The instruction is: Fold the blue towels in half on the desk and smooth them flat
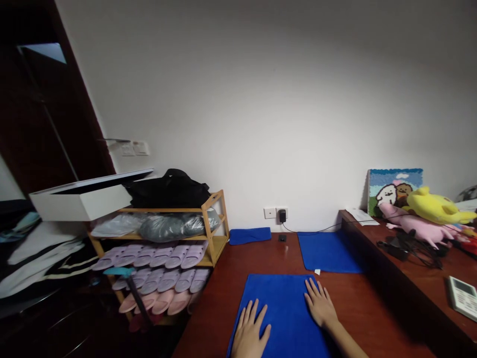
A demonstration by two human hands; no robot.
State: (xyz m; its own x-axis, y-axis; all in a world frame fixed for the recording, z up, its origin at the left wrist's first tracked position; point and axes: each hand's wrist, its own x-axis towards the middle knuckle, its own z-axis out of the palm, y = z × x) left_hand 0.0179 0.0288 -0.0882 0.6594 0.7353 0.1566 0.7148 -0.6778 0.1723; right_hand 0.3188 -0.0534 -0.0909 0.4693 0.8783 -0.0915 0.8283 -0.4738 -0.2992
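Observation:
A blue cloth [285, 308] lies spread flat on the reddish-brown desk, its lower part running out of view at the bottom edge. My left hand [250, 330] rests flat on the cloth's left side, fingers spread. On its right side lies my right hand [320, 303], palm down with fingers stretched toward the far corner. Neither hand grips anything. A second blue cloth [330, 251] with a small white tag lies flat behind, near the wall. Farther left, a folded blue cloth [249, 235] sits against the wall.
A wooden shoe rack [208, 238] with lilac and pink slippers, a black bag [171, 189] and a white box [85, 201] stands left. A raised desk section [395, 268] at right holds plush toys [413, 226], cables and a white remote [463, 297]. A plugged-in charger [282, 216] trails a cable.

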